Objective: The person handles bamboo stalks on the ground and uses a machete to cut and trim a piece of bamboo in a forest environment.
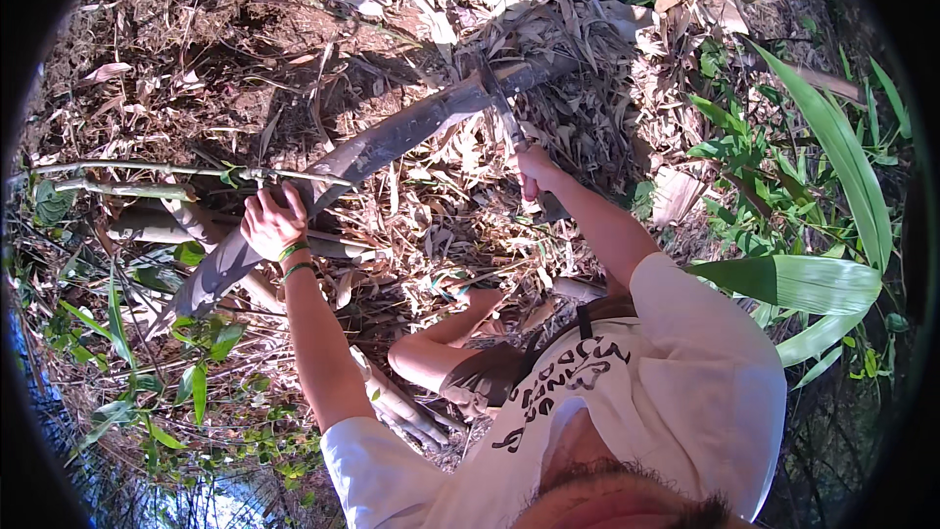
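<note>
A long grey bamboo pole (392, 140) slants over the litter from lower left to upper right. On its left part rests my left hand (274, 223), fingers bent round the top of the pole. Green bands circle that wrist. My right hand (535, 172) is closed round the handle of a machete (502, 110). Its dark narrow blade points away from me and crosses the pole towards its far end. Whether the edge has cut into the pole cannot be made out.
Thin green stems (196, 171) lie near my left hand. Cut poles (157, 227) lie beneath the grey one. Dry leaves (470, 186) cover the ground around my bent leg (441, 348). Broad green leaves (847, 157) rise at the right; leafy shoots (196, 372) grow at lower left.
</note>
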A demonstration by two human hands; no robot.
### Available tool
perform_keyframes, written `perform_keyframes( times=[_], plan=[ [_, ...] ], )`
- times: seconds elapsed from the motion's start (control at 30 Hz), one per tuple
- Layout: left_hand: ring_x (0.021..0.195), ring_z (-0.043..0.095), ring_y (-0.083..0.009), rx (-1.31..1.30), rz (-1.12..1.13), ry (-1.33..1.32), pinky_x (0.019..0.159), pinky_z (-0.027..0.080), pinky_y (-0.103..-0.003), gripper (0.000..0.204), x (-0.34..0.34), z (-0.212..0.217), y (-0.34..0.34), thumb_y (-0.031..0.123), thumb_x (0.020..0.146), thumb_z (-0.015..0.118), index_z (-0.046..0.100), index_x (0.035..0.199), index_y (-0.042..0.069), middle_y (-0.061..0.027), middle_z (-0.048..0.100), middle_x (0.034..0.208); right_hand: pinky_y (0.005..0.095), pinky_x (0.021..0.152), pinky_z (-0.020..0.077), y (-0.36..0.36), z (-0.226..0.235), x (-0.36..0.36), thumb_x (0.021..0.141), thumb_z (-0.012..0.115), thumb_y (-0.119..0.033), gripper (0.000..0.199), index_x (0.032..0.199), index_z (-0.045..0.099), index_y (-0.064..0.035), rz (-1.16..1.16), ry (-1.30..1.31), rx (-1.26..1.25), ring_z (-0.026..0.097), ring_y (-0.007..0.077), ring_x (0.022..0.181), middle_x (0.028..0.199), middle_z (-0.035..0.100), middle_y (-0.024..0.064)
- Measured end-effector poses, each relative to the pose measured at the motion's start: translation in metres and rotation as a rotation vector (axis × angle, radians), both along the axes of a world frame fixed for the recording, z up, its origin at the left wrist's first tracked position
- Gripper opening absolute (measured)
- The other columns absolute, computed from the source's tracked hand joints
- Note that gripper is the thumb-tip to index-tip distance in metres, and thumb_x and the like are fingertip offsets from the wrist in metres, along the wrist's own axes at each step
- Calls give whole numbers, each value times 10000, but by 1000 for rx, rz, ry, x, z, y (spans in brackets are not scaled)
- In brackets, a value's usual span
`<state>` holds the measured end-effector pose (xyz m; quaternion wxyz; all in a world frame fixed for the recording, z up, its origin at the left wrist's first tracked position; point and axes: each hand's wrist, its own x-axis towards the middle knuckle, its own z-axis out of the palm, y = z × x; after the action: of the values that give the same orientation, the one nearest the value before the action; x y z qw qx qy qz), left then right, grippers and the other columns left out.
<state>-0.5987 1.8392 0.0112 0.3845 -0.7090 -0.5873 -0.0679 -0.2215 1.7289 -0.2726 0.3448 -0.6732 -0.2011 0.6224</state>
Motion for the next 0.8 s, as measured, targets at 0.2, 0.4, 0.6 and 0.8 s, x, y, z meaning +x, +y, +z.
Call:
perform_keyframes(
  times=[0.2,0.4,0.6,0.8],
  plan=[
    [765,656,-318,56,-28,-20,726,499,-457,429,-16,1,-6,523,932,552,628,838,112,-109,624,832,345,477,449,24,80,59,872,759,-321,356,719,567,-64,250,-183,52,552,164,483,560,548,45],
    [817,670,-304,22,0,9,751,501,-449,445,-5,4,-3,532,942,537,630,858,106,-106,659,891,293,454,384,87,290,176,981,675,-305,327,795,532,-78,-118,-464,896,415,88,427,565,459,-25],
    [833,676,-309,11,41,-1,773,504,-453,438,-14,0,-8,531,950,529,635,887,111,-105,669,916,314,562,419,82,272,132,984,637,-111,300,729,481,-87,-820,115,1510,410,86,518,578,425,-34],
    [783,676,-323,55,29,-16,739,504,-469,466,-13,4,-2,560,946,513,631,856,118,-94,674,866,353,473,439,-50,-55,-16,830,693,-106,108,850,598,-58,-130,62,83,560,173,508,617,585,46]
  ],
)
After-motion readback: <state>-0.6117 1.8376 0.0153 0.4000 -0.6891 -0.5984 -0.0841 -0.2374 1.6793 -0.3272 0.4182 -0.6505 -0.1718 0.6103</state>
